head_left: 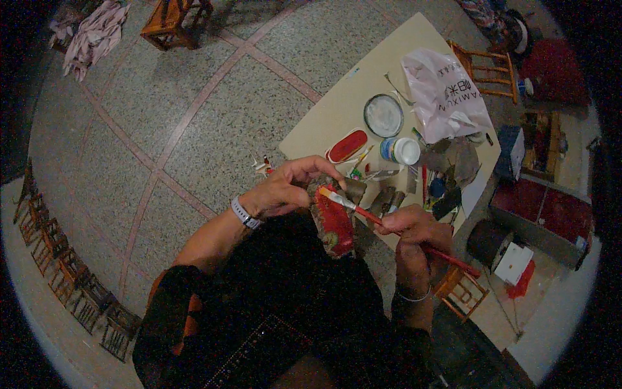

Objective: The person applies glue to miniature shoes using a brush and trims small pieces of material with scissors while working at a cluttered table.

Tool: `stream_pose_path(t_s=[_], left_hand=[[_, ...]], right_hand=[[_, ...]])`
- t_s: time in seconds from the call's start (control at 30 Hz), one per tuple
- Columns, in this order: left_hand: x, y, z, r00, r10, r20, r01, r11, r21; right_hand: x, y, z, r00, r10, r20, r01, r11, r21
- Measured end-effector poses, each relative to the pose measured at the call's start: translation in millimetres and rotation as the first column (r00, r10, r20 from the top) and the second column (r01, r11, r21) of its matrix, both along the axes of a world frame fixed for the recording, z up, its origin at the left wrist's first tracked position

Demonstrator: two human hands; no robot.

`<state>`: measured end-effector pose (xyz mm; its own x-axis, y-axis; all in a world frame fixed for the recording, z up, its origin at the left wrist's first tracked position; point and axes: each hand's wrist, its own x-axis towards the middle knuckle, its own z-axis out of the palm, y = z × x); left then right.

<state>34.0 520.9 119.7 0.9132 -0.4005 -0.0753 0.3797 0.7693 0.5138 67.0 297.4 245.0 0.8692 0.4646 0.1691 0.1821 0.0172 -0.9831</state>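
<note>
My right hand [414, 236] is closed around the red handle of a paintbrush [372, 219]. The brush slants up to the left, and its tan bristles lie over the top end of a red piece [334, 223]. That piece has a roundish greenish patch near its lower end and rests against my dark clothing; its exact kind I cannot make out. My left hand [288, 188] curls its thumb and forefinger about the piece's upper edge, gripping it. Just beyond the forefinger sits a dull brown, rounded object [353, 189] on the table.
On the pale table [324, 123] are a red oval item [348, 146], an opened white jar [407, 152], a round lid [383, 115], a plastic bag [447, 94] and several small tools. Wooden chairs [495, 72] stand beyond its right side. More chairs [78, 275] line the left.
</note>
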Motion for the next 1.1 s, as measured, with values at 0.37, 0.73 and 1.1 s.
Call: stream_pose_path(t_s=[0.37,0.73,1.1], left_hand=[[0,12,-20,0.998,0.000,0.061,-0.004,0.997,0.071],[-1,8,-13,0.993,0.081,0.090,-0.085,0.995,0.044],[-11,5,-44,0.969,0.244,-0.046,-0.248,0.948,-0.197]], right_hand=[[7,10,2,0.999,0.010,0.053,-0.004,0.995,-0.104],[7,8,-10,0.990,0.051,0.134,-0.040,0.996,-0.083],[3,-3,-23,0.994,-0.031,0.102,0.013,0.984,0.175]])
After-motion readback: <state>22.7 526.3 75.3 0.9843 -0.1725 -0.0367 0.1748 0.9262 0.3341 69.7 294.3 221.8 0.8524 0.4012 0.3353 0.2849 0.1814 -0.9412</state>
